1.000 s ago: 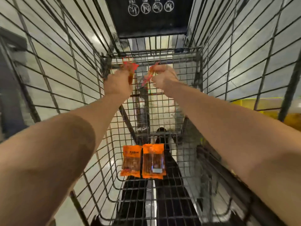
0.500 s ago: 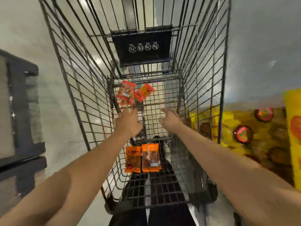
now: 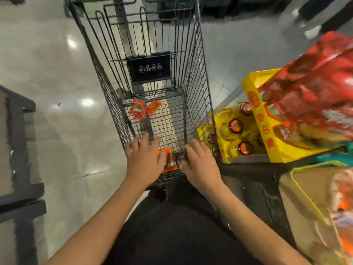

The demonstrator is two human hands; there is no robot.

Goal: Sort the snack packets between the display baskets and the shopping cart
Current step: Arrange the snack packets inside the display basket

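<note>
Head view: both hands empty with fingers spread, the left hand and right hand over the near end of the shopping cart. A red packet and an orange packet lie on the cart floor at its far end; another orange packet lies near, partly hidden by the left hand. Judged step: between placements. The next move calls for reaching to the yellow display basket on the right, whose contents are blurred and cut off

One head-worn wide-angle view looks steeply down and forward into the cart, close above both hands, with floor at left and baskets at right.
</note>
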